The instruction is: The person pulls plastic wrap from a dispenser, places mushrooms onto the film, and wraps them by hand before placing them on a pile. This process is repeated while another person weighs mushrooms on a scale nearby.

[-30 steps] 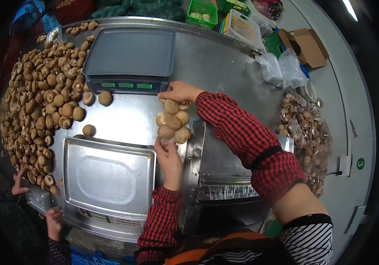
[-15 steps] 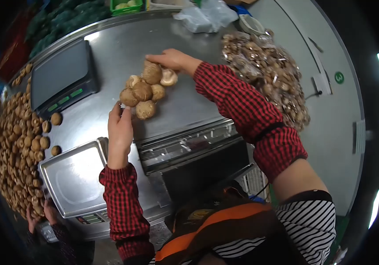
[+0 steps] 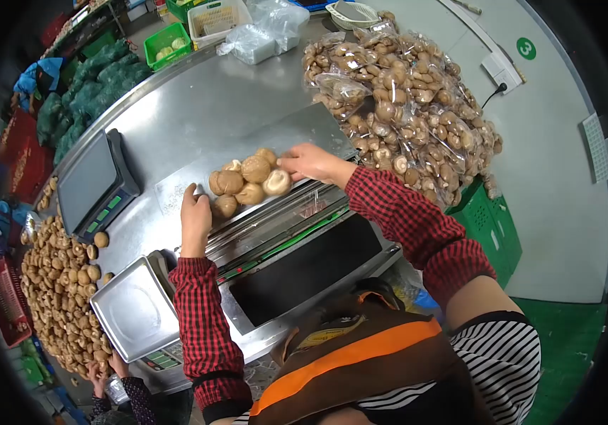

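Note:
A cluster of brown mushrooms [image 3: 254, 170], one showing its pale underside, lies together in what looks like a clear plastic bag [image 3: 171, 196]. My left hand [image 3: 195, 216] is closed, thumb and fingers pinched at the bag's left end, where thin clear film spreads out. At the other end, my right hand [image 3: 311, 163] has its fingers curled against the mushrooms. The bundle is over the back edge of a long machine [image 3: 283, 237] with a metal slot and a green strip. Both forearms wear red-and-black checked sleeves.
Loose mushrooms [image 3: 63, 290] heap at left, where another person's hands [image 3: 105, 372] hold something clear. A dark scale [image 3: 91, 188] and a steel-topped scale [image 3: 136, 309] stand beside them. Bagged mushrooms [image 3: 403, 106] pile at right, above a green crate [image 3: 488, 227]. Plastic bags [image 3: 268, 32] lie behind.
The mushrooms and my right hand have moved nearer and to the right, down to the machine's edge. The bundle has turned more level. The view has shifted, showing more of the surroundings.

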`<state>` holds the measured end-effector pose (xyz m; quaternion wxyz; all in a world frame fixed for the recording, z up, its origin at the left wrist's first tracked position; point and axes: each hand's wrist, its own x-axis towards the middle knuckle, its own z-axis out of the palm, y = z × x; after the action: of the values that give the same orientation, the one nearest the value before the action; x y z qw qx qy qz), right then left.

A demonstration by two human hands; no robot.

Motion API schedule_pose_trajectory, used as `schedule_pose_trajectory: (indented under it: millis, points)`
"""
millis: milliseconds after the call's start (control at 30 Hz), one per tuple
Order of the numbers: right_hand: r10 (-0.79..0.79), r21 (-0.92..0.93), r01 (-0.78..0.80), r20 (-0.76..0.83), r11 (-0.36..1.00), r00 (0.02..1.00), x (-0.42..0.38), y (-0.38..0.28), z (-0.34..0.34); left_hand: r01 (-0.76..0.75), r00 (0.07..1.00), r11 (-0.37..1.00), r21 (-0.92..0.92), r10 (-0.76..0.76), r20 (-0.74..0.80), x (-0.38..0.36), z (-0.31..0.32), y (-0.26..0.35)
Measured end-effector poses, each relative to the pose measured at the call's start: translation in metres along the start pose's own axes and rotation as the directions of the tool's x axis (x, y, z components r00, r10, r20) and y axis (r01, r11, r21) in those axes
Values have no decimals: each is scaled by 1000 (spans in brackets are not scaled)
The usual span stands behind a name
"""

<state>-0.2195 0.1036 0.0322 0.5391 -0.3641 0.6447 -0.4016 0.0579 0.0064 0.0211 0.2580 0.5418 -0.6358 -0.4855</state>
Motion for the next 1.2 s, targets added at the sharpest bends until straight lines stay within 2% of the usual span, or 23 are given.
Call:
schedule_pose_trajectory:
  millis: [100,167,200,233,300,367,400,500,567,633,667,700,733,767,800,833,900,933,1000,1033,1100,1167,1200]
  points:
    - [-64,104,56,69,993,996,-4,4,7,52,998,997,-56,-53,-15,-18,-16,8]
    - [-86,-60,93,111,994,990,-14,5,-4,84,995,981,-175,-91,-33,-39,-28,13]
    - [-281,-428,239,-38,872,959,-27,5,-13,-1,992,975,-224,-26,-120,-46,-34,1]
    - [-503,-746,269,-101,610,859,-42,5,-21,-214,923,975,62,222,-314,-48,-44,-31]
    - [-428,-860,44,-209,509,879,-83,5,-36,83,912,843,532,150,-382,-92,-60,-17]
    - [-294,-891,-50,-201,451,934,-113,4,-37,142,891,734,664,197,-409,-116,-50,-34]
    - [-331,-903,-29,-187,428,925,-113,13,-29,100,862,590,801,351,-366,-128,-37,-33]
    - [-339,-933,-47,-176,358,924,-101,22,3,110,877,561,820,333,-346,-133,-11,-8]
    - [-277,-852,-30,-203,523,939,-90,25,13,131,965,759,637,50,-259,-121,-15,-13]
    - [-308,-763,52,-196,644,931,-88,29,5,51,928,864,500,144,-344,-127,-21,-10]
    - [-175,-498,81,-145,863,974,-93,30,-7,53,957,965,255,24,-289,-135,-27,-5]
    - [25,-37,-32,-179,999,983,-96,42,-8,34,985,996,-83,-47,-166,-132,-28,-44]
    - [240,385,-243,56,890,969,-96,57,-20,280,959,870,-406,-274,75,-137,-33,-34]
    - [334,665,-482,349,570,876,-93,66,-31,527,850,589,-613,-380,365,-144,-40,-16]
    - [347,650,-497,357,575,868,-96,48,-28,619,785,463,-635,-394,478,-144,-41,-6]
    - [278,686,-530,453,499,847,-99,29,-25,611,788,419,-671,-244,566,-145,-51,3]
    - [161,751,-518,500,409,851,-103,-13,-28,407,908,616,-675,-190,374,-150,-75,52]
    - [137,816,-390,368,426,920,-104,-33,-30,300,952,602,-740,-142,270,-149,-83,69]
    - [-257,899,-222,332,378,908,-83,-58,-43,46,997,569,-821,18,69,-122,-91,91]
    - [-267,888,-62,203,455,942,-67,-70,-43,-82,992,541,-837,121,-19,-100,-93,98]
    - [-304,763,229,-44,605,952,-28,-95,-23,-341,937,690,-639,193,-291,-50,-68,127]
    - [-346,558,382,-175,737,922,20,-97,-5,-504,857,839,-204,457,-239,16,-53,89]
    - [-361,455,408,-192,792,913,51,-71,-5,-373,921,927,-39,366,-131,32,-43,72]
